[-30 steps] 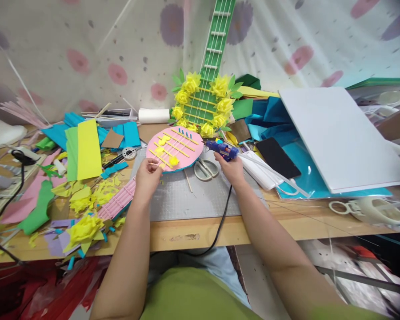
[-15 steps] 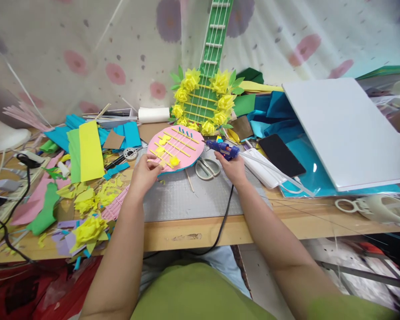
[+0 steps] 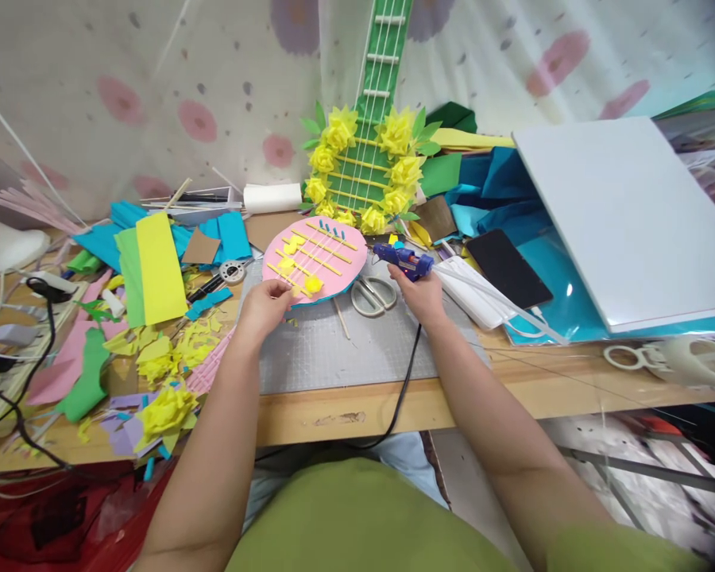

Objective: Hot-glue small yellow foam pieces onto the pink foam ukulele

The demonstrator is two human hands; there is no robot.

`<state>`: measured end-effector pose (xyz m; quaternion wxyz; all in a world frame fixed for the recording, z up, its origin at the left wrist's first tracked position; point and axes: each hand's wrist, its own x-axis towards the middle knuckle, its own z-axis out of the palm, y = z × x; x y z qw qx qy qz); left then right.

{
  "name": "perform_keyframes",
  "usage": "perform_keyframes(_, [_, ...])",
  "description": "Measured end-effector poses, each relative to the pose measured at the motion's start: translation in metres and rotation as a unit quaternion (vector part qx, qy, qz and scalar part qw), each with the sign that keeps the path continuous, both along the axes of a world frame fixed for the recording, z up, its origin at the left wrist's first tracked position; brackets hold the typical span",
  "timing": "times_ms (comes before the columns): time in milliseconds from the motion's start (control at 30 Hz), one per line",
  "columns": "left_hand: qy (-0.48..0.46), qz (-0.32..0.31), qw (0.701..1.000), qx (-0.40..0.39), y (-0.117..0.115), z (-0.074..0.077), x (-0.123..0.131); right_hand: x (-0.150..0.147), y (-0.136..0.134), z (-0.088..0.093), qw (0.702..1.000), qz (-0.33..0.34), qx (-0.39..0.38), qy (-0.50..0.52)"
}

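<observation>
My right hand [image 3: 423, 295] is wrapped round a blue hot glue gun [image 3: 403, 257], its nozzle pointing left towards a pink oval board [image 3: 334, 280]. Fingers closed, my left hand [image 3: 266, 307] pinches the board's lower left edge; whether a small yellow piece is also between the fingertips I cannot tell. Yellow strips, white strings, small yellow paper flowers and short blue pegs lie across the board, which has a blue underside. Scissors with grey handles [image 3: 372, 296] lie on the grey cutting mat [image 3: 357, 357] between the board and my right hand.
Behind the board stands a green paper guitar [image 3: 363, 171] ringed with yellow flowers. Paper scraps and a loose yellow flower [image 3: 167, 413] cover the left side. To the right are a black phone [image 3: 508, 268], a white board [image 3: 620, 222] and a tape dispenser [image 3: 685, 364]. The gun's black cord [image 3: 406, 389] hangs over the table edge.
The camera view has shifted slightly. The glue gun has moved a little right, away from the board's edge. My left hand stays at the board's lower left edge.
</observation>
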<state>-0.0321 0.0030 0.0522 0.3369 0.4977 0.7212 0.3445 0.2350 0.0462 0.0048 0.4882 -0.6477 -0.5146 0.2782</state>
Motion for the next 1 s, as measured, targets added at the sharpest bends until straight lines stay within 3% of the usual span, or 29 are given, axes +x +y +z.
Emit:
perform_keyframes(333, [-0.011,-0.002,0.997,-0.072,0.009,0.024,0.004,-0.004,-0.003,0.001,0.999,0.001,0.002,-0.035])
perform_keyframes(667, [0.105,-0.068,0.988,-0.093,0.022,0.032,0.0,-0.005,-0.003,0.002,1.0,0.004,0.008,-0.027])
perform_keyframes(1000, [0.06,-0.071,0.99,-0.104,0.023,0.035,0.005,-0.008,-0.006,0.005,1.0,0.001,0.017,-0.006])
